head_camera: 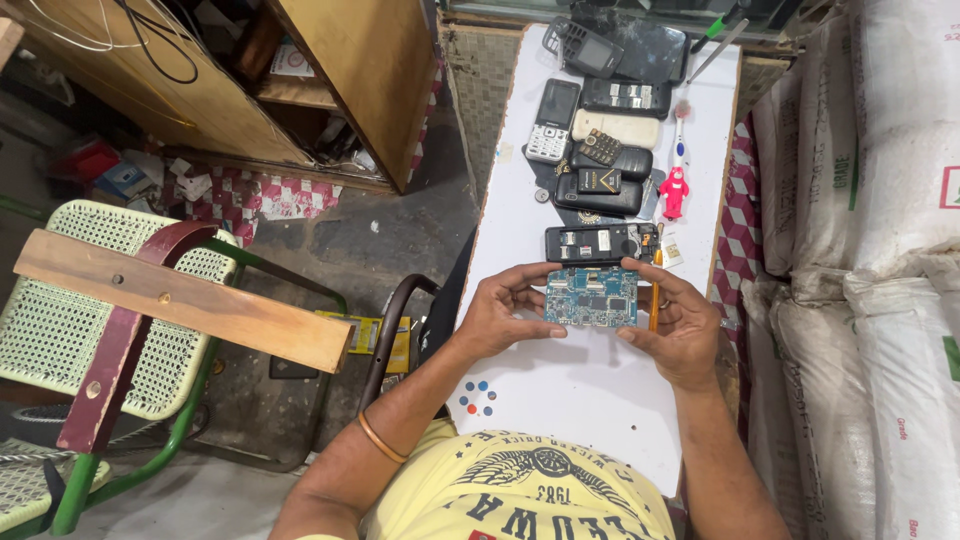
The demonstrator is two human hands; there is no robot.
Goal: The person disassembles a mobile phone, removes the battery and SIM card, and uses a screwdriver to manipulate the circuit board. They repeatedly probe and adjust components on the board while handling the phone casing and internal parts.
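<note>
A blue-green phone circuit board (591, 297) is held flat above a narrow white table (580, 390). My left hand (500, 310) grips its left edge and my right hand (676, 320) grips its right edge. An orange-handled tool (655, 305) lies under or against my right fingers. Just beyond the board rests an opened black phone body (600, 243).
Farther along the table lie several old keypad phones (553, 120), loose covers, a toothbrush (681, 125) and a small red figure (674, 192). White sacks (880, 250) line the right side. A green mesh chair with a wooden plank (180, 300) stands left, beside a wooden cabinet (370, 80).
</note>
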